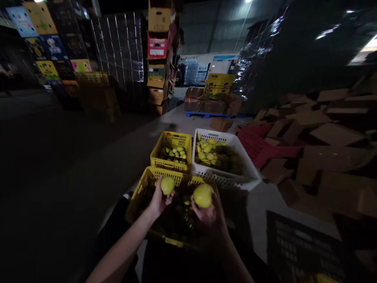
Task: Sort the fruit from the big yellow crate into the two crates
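Yellow-green round fruits: your left grip (158, 199) clasped the smaller fruit (167, 185), your right grip (209, 214) the larger fruit (203, 195), above the yellow plastic crate (140, 191).

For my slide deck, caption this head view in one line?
Left hand and right hand each hold a yellow-green fruit above a yellow plastic crate.

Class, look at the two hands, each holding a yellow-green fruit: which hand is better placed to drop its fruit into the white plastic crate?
Probably the right hand. Its large yellow-green fruit sits nearer the white plastic crate, which lies ahead on the right. The left hand with the smaller fruit sits nearer the small yellow crate.
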A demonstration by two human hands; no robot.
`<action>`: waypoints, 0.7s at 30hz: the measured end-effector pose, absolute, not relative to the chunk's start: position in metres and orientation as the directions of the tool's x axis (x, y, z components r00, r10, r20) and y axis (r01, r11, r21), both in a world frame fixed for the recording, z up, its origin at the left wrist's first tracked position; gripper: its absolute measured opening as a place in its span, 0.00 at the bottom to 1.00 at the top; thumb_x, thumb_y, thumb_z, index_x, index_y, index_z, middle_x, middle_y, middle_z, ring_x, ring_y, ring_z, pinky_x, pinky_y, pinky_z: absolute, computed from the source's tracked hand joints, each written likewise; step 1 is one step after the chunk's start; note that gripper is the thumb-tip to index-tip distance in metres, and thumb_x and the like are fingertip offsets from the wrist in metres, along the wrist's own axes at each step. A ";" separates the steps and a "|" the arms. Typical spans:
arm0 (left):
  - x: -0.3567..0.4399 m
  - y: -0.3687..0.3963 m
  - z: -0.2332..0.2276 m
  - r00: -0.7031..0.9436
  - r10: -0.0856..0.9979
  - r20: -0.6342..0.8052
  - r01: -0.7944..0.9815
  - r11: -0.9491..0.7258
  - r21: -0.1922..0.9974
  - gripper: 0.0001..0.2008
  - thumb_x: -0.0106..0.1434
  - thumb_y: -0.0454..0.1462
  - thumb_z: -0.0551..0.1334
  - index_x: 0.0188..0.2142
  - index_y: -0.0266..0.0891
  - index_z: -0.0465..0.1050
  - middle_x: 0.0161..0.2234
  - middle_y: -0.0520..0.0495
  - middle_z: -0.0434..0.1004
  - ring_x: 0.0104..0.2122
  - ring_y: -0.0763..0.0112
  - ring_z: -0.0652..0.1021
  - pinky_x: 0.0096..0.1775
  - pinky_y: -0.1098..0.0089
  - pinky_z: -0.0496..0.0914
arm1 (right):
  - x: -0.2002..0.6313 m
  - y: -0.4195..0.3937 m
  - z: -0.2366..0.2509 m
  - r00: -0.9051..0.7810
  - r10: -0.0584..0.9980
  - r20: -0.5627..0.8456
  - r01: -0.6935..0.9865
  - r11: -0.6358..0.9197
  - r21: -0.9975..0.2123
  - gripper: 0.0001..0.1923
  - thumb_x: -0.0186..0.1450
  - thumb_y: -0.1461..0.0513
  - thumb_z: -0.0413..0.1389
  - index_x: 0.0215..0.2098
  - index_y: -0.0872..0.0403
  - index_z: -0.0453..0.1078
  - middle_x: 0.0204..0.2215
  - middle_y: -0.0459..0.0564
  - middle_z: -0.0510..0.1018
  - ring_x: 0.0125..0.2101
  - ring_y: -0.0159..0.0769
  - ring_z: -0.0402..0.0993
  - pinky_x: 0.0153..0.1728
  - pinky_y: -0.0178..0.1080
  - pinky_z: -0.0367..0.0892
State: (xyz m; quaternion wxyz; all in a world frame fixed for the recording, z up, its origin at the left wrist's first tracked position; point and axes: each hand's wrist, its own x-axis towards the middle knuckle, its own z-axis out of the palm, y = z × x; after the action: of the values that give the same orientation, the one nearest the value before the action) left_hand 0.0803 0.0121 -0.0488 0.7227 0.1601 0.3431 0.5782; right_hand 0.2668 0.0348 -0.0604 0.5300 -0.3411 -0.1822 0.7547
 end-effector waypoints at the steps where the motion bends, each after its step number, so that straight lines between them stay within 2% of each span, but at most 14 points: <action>1: 0.080 0.012 -0.048 0.067 0.948 -0.310 -0.715 0.262 0.648 0.29 0.54 0.62 0.56 0.25 0.36 0.64 0.17 0.52 0.66 0.13 0.84 0.59 0.16 0.80 0.53 | 0.264 0.038 -0.063 -0.234 0.906 -0.352 -0.680 -0.411 -0.607 0.27 0.39 0.45 0.69 0.34 0.45 0.73 0.32 0.42 0.81 0.36 0.40 0.78 0.37 0.41 0.73; 3: 0.079 0.012 -0.044 0.020 0.953 -0.303 -0.694 0.232 0.682 0.29 0.53 0.60 0.60 0.30 0.34 0.69 0.22 0.48 0.72 0.17 0.82 0.65 0.19 0.79 0.60 | 0.261 0.041 -0.066 -0.282 0.882 -0.378 -0.652 -0.465 -0.599 0.29 0.37 0.44 0.69 0.35 0.46 0.73 0.34 0.45 0.81 0.35 0.43 0.78 0.34 0.44 0.73; 5: 0.079 0.012 -0.040 -0.031 0.961 -0.275 -0.691 0.178 0.700 0.28 0.49 0.57 0.66 0.35 0.34 0.70 0.27 0.48 0.75 0.21 0.79 0.71 0.24 0.78 0.64 | 0.258 0.040 -0.067 -0.264 0.897 -0.354 -0.589 -0.441 -0.677 0.30 0.40 0.46 0.70 0.38 0.48 0.72 0.38 0.49 0.81 0.33 0.46 0.78 0.31 0.46 0.73; 8: 0.081 0.008 -0.035 -0.130 0.971 -0.201 -0.693 0.056 0.719 0.27 0.44 0.48 0.74 0.38 0.38 0.69 0.32 0.50 0.76 0.28 0.76 0.76 0.30 0.77 0.67 | 0.252 0.031 -0.069 -0.197 0.954 -0.225 -0.371 -0.284 -0.884 0.31 0.39 0.55 0.72 0.40 0.51 0.71 0.38 0.50 0.80 0.35 0.44 0.77 0.33 0.45 0.72; 11: 0.086 0.002 -0.034 -0.163 0.981 -0.110 -0.665 -0.027 0.746 0.25 0.43 0.40 0.75 0.39 0.41 0.67 0.37 0.51 0.76 0.35 0.72 0.77 0.41 0.72 0.69 | 0.243 0.021 -0.067 -0.214 0.969 -0.122 -0.179 -0.161 -0.970 0.30 0.38 0.58 0.72 0.38 0.53 0.72 0.35 0.48 0.79 0.37 0.42 0.75 0.40 0.43 0.71; 13: 0.088 -0.001 -0.035 -0.200 0.979 -0.036 -0.603 -0.095 0.792 0.25 0.43 0.37 0.75 0.39 0.42 0.67 0.37 0.52 0.75 0.39 0.71 0.76 0.45 0.70 0.68 | 0.239 0.018 -0.064 -0.215 0.973 -0.079 -0.167 -0.117 -0.979 0.28 0.41 0.56 0.71 0.39 0.54 0.72 0.35 0.48 0.79 0.38 0.42 0.74 0.44 0.44 0.70; 16: 0.089 -0.002 -0.038 -0.259 0.966 0.028 -0.424 -0.139 0.895 0.23 0.43 0.35 0.75 0.37 0.40 0.68 0.36 0.51 0.75 0.39 0.71 0.74 0.45 0.72 0.67 | 0.239 0.018 -0.057 -0.159 0.987 -0.031 -0.216 -0.065 -0.974 0.27 0.42 0.56 0.70 0.40 0.53 0.71 0.37 0.48 0.79 0.39 0.42 0.75 0.47 0.47 0.70; 19: 0.088 -0.002 -0.043 -0.215 0.975 0.054 -0.292 -0.117 0.949 0.20 0.43 0.35 0.74 0.35 0.38 0.70 0.35 0.49 0.76 0.38 0.70 0.74 0.45 0.71 0.67 | 0.246 0.020 -0.050 -0.119 0.993 0.016 -0.223 -0.011 -0.975 0.29 0.43 0.57 0.70 0.43 0.52 0.71 0.38 0.48 0.79 0.40 0.43 0.75 0.46 0.46 0.71; 21: 0.088 -0.003 -0.044 -0.187 0.979 0.085 -0.223 -0.127 0.967 0.22 0.42 0.34 0.74 0.38 0.38 0.72 0.38 0.47 0.77 0.41 0.67 0.74 0.47 0.69 0.66 | 0.251 0.021 -0.047 -0.101 0.992 0.071 -0.183 0.052 -0.982 0.31 0.44 0.56 0.69 0.46 0.52 0.70 0.41 0.50 0.79 0.43 0.43 0.75 0.47 0.46 0.71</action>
State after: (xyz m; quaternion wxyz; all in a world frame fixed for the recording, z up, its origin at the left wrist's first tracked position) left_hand 0.0877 -0.0027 -0.0443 0.4817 0.4176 0.4523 0.6237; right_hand 0.2509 0.0206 -0.0472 0.5308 -0.4097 -0.4939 0.5535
